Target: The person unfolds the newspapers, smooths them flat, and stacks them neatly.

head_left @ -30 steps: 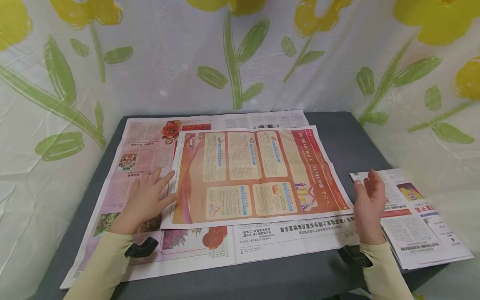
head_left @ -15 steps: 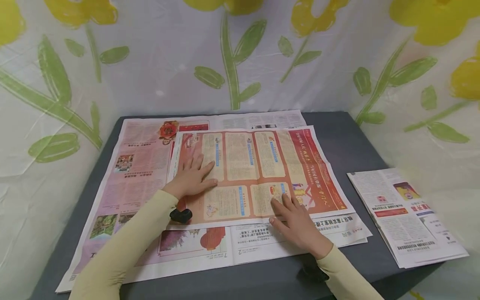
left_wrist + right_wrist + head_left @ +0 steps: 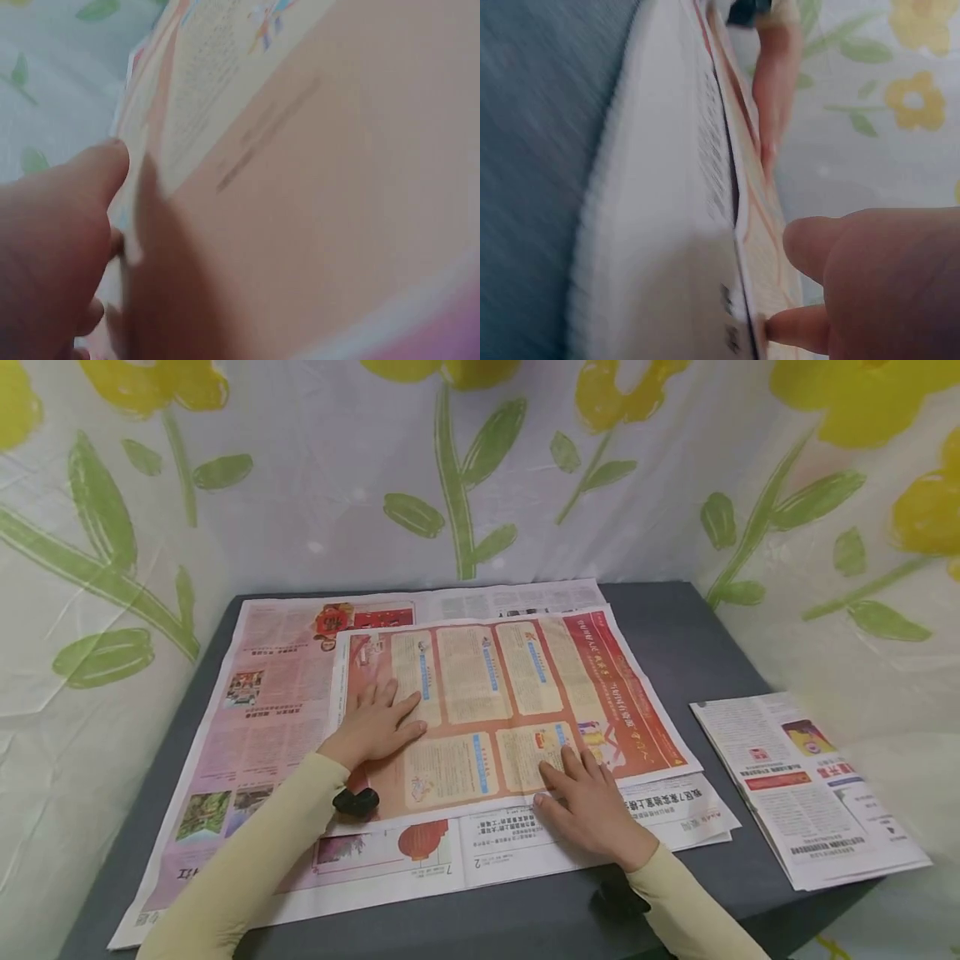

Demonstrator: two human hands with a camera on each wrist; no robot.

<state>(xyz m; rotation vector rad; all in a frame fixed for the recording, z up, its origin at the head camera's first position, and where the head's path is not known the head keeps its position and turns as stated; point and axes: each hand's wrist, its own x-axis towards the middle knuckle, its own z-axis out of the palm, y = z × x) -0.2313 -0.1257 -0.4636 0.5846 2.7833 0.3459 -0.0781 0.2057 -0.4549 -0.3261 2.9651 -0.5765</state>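
An orange-printed newspaper page lies flat, slightly askew, over a larger opened newspaper. My left hand rests on the orange page's left part with its fingers spread. Near the lower right of that page lies my right hand, fingers extended onto the paper. In the left wrist view, the left hand shows at the side with the orange page beneath it. The right wrist view catches the right hand at the paper's edge, and the left hand farther off.
A folded stack of newspapers sits at the right, its corner reaching past the edge of the dark grey table. Flower-patterned sheeting hangs behind the table and along both sides.
Both hands have come inward from the sides onto the orange page. Over the last half second the page has slid a little left and turned slightly counterclockwise.
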